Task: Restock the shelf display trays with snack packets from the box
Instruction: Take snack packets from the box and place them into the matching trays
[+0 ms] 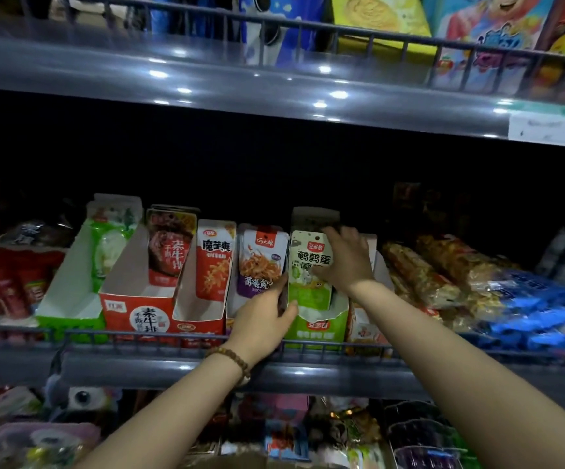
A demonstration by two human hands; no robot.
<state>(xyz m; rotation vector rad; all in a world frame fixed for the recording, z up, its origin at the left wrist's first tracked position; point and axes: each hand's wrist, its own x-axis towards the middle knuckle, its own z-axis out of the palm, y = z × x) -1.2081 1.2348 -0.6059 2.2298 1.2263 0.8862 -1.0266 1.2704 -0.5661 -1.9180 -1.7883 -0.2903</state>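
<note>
Reaching into the middle shelf point(409, 374), the two hands work one display tray as I watch. At 7 o'clock of the green-and-white packet point(305, 265), the left hand point(264, 311) grips the green tray's point(325, 333) left wall. At 3 o'clock the right hand point(345, 258) clasps that packet, which stands upright in the tray beside a purple packet point(261, 265).

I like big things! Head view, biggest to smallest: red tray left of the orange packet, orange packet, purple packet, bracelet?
1. red tray
2. orange packet and purple packet, about alike
3. bracelet
</note>
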